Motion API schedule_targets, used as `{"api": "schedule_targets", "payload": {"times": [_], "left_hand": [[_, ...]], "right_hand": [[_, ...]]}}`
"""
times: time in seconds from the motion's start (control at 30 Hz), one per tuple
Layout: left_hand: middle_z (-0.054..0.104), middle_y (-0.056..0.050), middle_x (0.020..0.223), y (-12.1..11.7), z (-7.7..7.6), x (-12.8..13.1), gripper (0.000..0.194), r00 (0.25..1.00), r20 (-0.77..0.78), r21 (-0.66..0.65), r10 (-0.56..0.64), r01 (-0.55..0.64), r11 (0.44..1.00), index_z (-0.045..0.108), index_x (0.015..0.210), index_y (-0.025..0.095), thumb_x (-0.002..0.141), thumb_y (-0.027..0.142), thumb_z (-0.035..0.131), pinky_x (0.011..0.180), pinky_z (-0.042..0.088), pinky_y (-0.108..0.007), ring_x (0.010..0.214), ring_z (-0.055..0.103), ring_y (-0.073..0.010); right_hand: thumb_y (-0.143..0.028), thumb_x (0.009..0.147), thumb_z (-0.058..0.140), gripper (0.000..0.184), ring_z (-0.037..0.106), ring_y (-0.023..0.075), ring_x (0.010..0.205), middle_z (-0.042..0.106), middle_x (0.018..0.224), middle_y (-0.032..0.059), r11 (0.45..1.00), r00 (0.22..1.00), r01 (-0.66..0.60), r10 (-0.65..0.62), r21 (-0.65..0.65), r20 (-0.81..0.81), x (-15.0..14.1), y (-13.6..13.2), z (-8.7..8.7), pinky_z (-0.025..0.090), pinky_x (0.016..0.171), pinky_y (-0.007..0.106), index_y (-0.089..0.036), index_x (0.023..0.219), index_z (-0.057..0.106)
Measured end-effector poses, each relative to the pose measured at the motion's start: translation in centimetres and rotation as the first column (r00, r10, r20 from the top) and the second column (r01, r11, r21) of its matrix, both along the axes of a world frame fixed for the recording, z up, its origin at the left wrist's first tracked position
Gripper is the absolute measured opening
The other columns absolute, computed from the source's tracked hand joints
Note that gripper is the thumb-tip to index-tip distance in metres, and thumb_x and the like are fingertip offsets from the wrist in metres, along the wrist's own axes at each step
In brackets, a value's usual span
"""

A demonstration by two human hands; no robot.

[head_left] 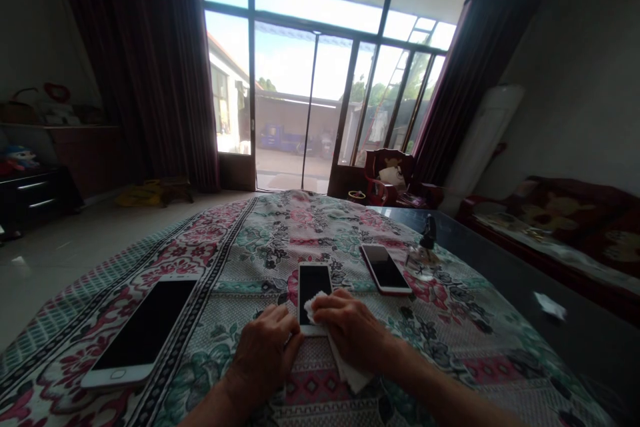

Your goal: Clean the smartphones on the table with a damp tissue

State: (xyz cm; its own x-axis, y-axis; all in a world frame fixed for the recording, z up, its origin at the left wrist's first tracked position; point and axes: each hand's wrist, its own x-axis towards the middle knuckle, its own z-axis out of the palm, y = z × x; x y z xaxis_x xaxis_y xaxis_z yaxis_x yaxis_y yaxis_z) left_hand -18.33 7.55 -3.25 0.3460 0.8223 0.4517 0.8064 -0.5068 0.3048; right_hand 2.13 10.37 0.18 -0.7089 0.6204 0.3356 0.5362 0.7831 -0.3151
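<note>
A white-framed smartphone (314, 280) with a dark screen lies flat on the patterned tablecloth (240, 273) in front of me. My left hand (267, 345), fingers curled, holds it at the lower left edge. Bunched under the fingers of my right hand (350, 327) is a white tissue (316, 305), pressed on the lower right part of the screen. Part of the tissue hangs out below that hand. To the left lies a larger white smartphone (145, 327), screen up. A third smartphone (385, 269) with a reddish edge rests to the right.
A clear bottle with a black spray top (425, 253) stands beyond the third phone. A dark glossy tabletop (505, 280) extends on the right, with a small white piece (550, 305) on it. Farther back are a wooden chair (393, 177), a sofa (555, 220) and glass doors (300, 113).
</note>
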Motion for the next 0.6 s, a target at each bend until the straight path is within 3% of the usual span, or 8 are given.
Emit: {"api": "schedule_targets", "payload": {"times": [0.1, 0.2, 0.43, 0.6], "left_hand": [[0.063, -0.001, 0.078, 0.1, -0.1, 0.0, 0.011, 1.0, 0.007, -0.011, 0.005, -0.005, 1.0, 0.059, 0.074, 0.021, 0.085, 0.016, 0.058, 0.069, 0.044, -0.03, 0.079, 0.06, -0.0203], [0.063, -0.002, 0.079, 0.1, -0.1, 0.0, 0.008, 1.0, 0.02, -0.018, 0.021, -0.02, 1.0, 0.06, 0.078, 0.02, 0.085, 0.017, 0.058, 0.07, 0.045, -0.032, 0.08, 0.06, -0.021], [0.062, -0.002, 0.079, 0.3, -0.4, -0.1, 0.013, 1.0, 0.018, -0.02, -0.011, 0.012, 1.0, 0.06, 0.074, 0.019, 0.087, 0.017, 0.056, 0.071, 0.046, -0.031, 0.08, 0.059, -0.0204], [0.062, -0.002, 0.077, 0.3, -0.5, -0.2, 0.015, 1.0, 0.016, -0.016, -0.018, 0.018, 1.0, 0.061, 0.073, 0.02, 0.087, 0.018, 0.055, 0.071, 0.046, -0.032, 0.079, 0.059, -0.0203]], "right_hand": [[-0.009, 0.093, 0.039, 0.032, 0.058, 0.0142, 0.094, 0.068, 0.109, 0.0004, 0.999, 0.999, -0.039, 0.039, -0.025, -0.014, 0.3, -1.1, 0.1, 0.042, 0.09, 0.028, -0.023, 0.096, 0.068], [-0.008, 0.092, 0.04, 0.032, 0.059, 0.0134, 0.094, 0.068, 0.112, -0.0009, 0.997, 0.998, -0.064, 0.063, -0.043, -0.019, 0.9, -0.5, 0.1, 0.042, 0.09, 0.028, -0.024, 0.099, 0.068], [-0.009, 0.089, 0.044, 0.031, 0.062, 0.0149, 0.103, 0.07, 0.11, 0.0027, 0.997, 0.996, 0.062, -0.059, 0.041, -0.06, 1.3, 5.6, -0.5, 0.042, 0.094, 0.031, -0.021, 0.095, 0.072], [-0.006, 0.085, 0.049, 0.029, 0.065, 0.0175, 0.098, 0.073, 0.104, 0.0032, 0.988, 0.987, 0.14, -0.133, 0.07, -0.092, 0.5, 9.7, -0.8, 0.044, 0.093, 0.031, -0.021, 0.088, 0.074]]}}
